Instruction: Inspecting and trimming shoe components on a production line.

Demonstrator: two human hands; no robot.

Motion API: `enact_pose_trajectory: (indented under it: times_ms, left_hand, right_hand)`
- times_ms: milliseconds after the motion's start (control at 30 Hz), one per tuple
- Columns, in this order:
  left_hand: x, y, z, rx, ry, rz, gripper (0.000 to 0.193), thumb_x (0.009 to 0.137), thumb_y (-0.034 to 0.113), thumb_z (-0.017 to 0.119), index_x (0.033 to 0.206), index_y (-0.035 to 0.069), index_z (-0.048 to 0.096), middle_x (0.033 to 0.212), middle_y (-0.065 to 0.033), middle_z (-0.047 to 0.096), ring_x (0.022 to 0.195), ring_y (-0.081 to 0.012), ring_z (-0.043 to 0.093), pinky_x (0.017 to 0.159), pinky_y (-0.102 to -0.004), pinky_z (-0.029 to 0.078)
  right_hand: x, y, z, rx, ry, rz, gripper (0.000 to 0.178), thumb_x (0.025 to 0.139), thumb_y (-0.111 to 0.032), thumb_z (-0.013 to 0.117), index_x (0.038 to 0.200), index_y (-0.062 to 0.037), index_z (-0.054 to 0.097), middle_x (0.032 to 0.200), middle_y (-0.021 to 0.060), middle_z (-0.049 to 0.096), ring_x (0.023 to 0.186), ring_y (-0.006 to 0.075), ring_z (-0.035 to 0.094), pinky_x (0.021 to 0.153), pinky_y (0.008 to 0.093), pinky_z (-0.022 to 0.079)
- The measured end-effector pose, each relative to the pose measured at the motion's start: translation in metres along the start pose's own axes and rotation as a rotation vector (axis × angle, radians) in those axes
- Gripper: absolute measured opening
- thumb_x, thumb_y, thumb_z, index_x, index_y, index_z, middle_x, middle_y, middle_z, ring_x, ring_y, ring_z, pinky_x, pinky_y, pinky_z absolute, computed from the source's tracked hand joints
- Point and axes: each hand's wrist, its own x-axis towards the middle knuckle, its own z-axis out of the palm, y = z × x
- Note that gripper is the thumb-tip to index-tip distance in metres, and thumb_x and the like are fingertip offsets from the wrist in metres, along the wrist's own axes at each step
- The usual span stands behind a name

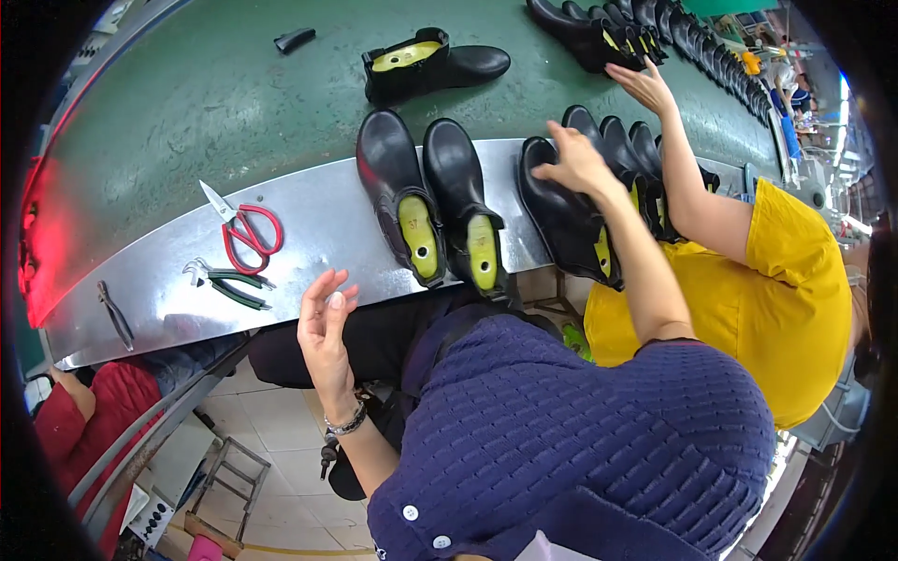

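Note:
My left hand (327,327) hovers at the near edge of the metal strip, fingers loosely bent and apart, with nothing in it. To the right, my right hand (578,164) reaches over a black ankle boot (552,201), thumb and fingers spread; whether it touches the boot I cannot tell. Between my hands a pair stands side by side, a left black boot (388,159) and a right black boot (454,164), toes pointing away and yellow insoles showing. Farther off, another black boot (468,67) stands on the green surface, its toe to the right.
On the metal strip (309,238) lie red-handled scissors (248,234), green-handled pliers (234,283) and dark pincers (116,316). A small black piece (295,40) rests on the green table (234,112). At right, a person in yellow (730,299) extends a hand (645,89) toward rows of boots (599,42).

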Motion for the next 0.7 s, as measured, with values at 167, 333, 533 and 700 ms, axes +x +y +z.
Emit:
enact_pose_trajectory:
  times_ms: [167,333,533,700]
  left_hand:
    - [-0.001,0.000,0.001,-0.015,-0.023,-0.017,0.035,0.094,0.013,0.057,0.125,-0.001,0.052,0.120,-0.0136,0.059,0.101,-0.0190,0.061,0.088,-0.0288,0.048]
    - [-0.005,0.005,0.005,-0.038,-0.048,-0.008,0.035,0.094,0.010,0.057,0.126,-0.001,0.051,0.121,-0.0132,0.058,0.103,-0.0176,0.059,0.090,-0.0286,0.047]
    - [-0.018,0.021,0.013,-0.044,-0.140,0.047,0.036,0.092,0.006,0.058,0.126,-0.003,0.050,0.122,-0.0129,0.058,0.106,-0.0174,0.058,0.093,-0.0292,0.046]
    - [-0.018,0.038,0.023,0.029,-0.221,0.171,0.041,0.089,0.008,0.063,0.126,-0.002,0.051,0.123,-0.0109,0.058,0.106,-0.0177,0.058,0.091,-0.0314,0.047]
  right_hand:
    - [-0.016,0.029,0.016,0.460,-0.317,0.204,0.118,0.047,-0.038,0.085,0.140,0.0061,0.030,0.135,0.0242,0.046,0.127,0.0328,0.044,0.106,0.0346,0.034]
    - [-0.030,-0.006,0.011,0.603,-0.233,0.102,0.094,0.048,-0.027,0.082,0.127,0.0005,0.042,0.104,0.0181,0.058,0.096,0.0275,0.058,0.088,0.0321,0.045]
    - [-0.035,-0.038,-0.041,0.634,0.120,-0.113,0.074,0.059,-0.017,0.083,0.121,-0.0002,0.046,0.108,0.0107,0.058,0.097,0.0201,0.056,0.089,0.0306,0.044]
    - [-0.053,-0.137,-0.152,0.456,0.465,-0.621,0.059,0.064,-0.010,0.081,0.116,-0.0014,0.053,0.099,0.0090,0.066,0.090,0.0178,0.064,0.083,0.0295,0.050]
